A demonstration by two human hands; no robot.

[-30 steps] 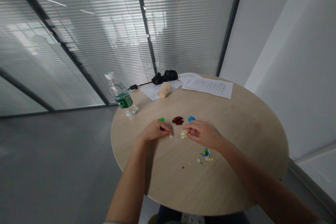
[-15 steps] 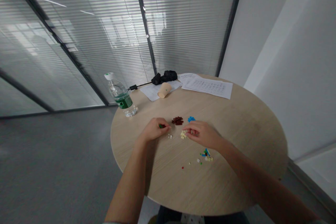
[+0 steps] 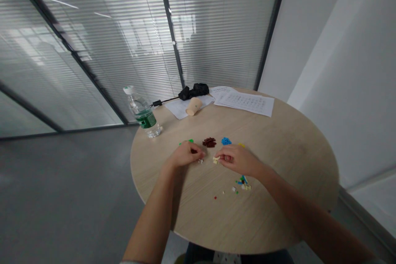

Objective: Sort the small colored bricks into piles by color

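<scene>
Left hand (image 3: 185,155) is held curled, fingers pinched low, hold unclear; green bricks (image 3: 186,142) are seen just beyond them. Dark-red bricks (image 3: 209,142) lie ahead, between both hands. Blue bricks (image 3: 226,141) lie beyond right hand (image 3: 236,159), its near-closed fingers at cream bricks (image 3: 215,159), grip unclear.

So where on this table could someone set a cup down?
The widest bare wood on the table lies right of the blue bricks, below the papers. A smaller patch sits between the water bottle and the left hand. It's crowded around that hand and the right hand, among small bricks.
</scene>
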